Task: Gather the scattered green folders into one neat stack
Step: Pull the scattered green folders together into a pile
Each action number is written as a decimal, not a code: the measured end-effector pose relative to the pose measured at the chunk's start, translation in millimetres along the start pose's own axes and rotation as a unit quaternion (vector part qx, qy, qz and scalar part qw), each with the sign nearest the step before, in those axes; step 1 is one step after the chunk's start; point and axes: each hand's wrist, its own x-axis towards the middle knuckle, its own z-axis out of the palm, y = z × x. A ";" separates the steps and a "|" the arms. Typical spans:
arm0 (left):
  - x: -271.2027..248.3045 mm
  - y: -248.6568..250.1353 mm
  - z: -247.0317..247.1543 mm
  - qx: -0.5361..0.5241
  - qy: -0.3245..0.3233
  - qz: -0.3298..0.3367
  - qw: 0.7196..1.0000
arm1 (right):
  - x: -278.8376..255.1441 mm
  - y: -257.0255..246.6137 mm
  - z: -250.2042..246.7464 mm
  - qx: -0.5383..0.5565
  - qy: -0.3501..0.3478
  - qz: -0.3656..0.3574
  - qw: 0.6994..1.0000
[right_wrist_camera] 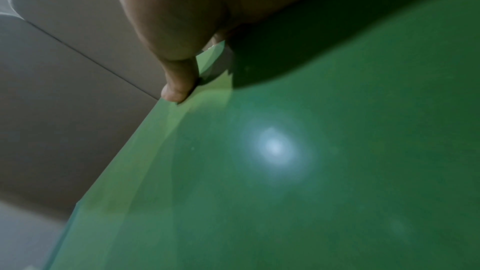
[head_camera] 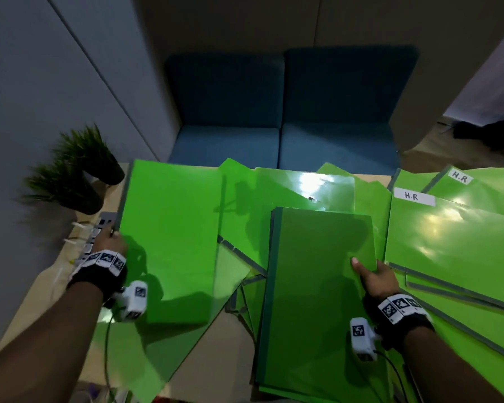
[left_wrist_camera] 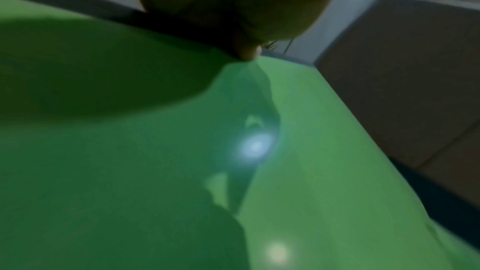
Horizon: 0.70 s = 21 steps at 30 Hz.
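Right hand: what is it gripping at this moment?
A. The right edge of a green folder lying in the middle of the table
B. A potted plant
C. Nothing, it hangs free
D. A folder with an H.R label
A. The right hand has its thumb on top of the plain green folder at its right edge; the H.R-labelled folders lie apart to its right, untouched.
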 end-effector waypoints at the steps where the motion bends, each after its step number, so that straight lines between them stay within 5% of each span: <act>1: 1.3 -12.6 -3.5 0.034 -0.023 0.027 0.999 | -2.3 -1.8 -0.4 -0.003 0.000 -0.002 1.000; 6: -10.5 -64.3 3.0 0.152 -0.109 0.036 0.982 | -3.1 -0.8 3.1 0.009 0.006 0.011 1.000; 9: -15.2 -86.7 26.2 0.251 -0.125 -0.013 0.960 | -3.2 -1.6 4.0 0.005 0.006 0.007 1.000; 16: -38.1 -81.2 47.2 0.196 -0.112 -0.041 0.973 | -5.5 -2.0 4.7 -0.007 0.013 0.013 1.000; 21: -36.6 -84.5 51.1 0.254 -0.153 -0.052 0.953 | -5.7 -1.8 3.9 -0.010 0.005 0.010 1.000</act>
